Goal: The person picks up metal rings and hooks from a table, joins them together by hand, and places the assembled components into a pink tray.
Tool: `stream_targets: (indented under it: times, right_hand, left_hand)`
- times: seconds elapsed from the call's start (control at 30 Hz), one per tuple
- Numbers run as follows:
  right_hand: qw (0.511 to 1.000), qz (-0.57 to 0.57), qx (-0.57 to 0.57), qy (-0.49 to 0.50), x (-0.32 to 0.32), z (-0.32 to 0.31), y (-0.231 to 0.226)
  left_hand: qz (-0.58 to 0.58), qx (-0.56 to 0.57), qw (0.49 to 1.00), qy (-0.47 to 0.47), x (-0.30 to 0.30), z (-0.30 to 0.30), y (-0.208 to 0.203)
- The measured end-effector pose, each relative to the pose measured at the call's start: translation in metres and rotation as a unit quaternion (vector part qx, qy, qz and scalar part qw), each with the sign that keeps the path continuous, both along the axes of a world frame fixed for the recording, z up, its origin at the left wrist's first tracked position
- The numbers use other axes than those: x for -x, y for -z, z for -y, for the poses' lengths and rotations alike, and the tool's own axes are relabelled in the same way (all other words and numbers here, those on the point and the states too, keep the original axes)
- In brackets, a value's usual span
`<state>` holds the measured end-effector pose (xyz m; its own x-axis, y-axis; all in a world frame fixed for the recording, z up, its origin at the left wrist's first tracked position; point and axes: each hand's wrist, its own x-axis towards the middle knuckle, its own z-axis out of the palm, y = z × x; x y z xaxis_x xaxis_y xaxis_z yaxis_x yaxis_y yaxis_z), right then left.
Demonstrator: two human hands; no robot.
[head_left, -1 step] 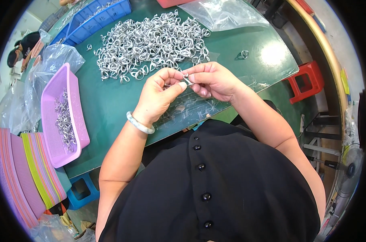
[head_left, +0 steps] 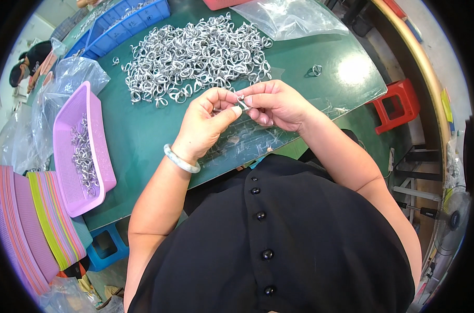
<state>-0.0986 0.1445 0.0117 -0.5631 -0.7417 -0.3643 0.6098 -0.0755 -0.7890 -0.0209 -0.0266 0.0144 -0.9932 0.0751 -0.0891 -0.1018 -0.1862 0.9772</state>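
Between my two hands, just above the table's near edge, is a small silver metal ring (head_left: 243, 104). My left hand (head_left: 208, 119), with a pale bangle (head_left: 181, 159) at its wrist, pinches it between thumb and fingers. The thumb and fingertips of my right hand (head_left: 277, 104) close on the same ring from the other side. Fingers partly hide its shape. Right behind my hands lies a large heap of similar silver rings (head_left: 195, 55). A purple plastic basket (head_left: 102, 156) on the left holds a smaller lot of silver metal pieces (head_left: 83, 156).
The green table (head_left: 135, 151) has one loose ring (head_left: 315, 70) at right. A blue divided bin (head_left: 138, 18) and clear plastic bags (head_left: 292, 18) lie around the heap. Stacked baskets (head_left: 49, 219) stand at left, near a blue stool (head_left: 107, 248). A red stool (head_left: 399, 107) is at right.
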Motion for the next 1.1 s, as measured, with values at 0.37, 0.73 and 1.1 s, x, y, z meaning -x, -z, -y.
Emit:
stream_targets:
  times: [0.37,0.73,1.1]
  right_hand:
    - [0.999,-0.035,0.016,0.031,0.003,-0.003,-0.001]
    - [0.998,-0.03,0.042,0.042,0.006,-0.007,-0.001]
    - [0.998,-0.027,0.033,0.055,0.007,-0.007,-0.001]
  left_hand:
    - [0.064,-0.208,0.976,0.02,0.007,0.01,-0.001]
    - [0.078,-0.312,0.945,0.059,0.009,0.017,-0.001]
    - [0.084,-0.314,0.944,0.047,0.008,0.014,0.0]
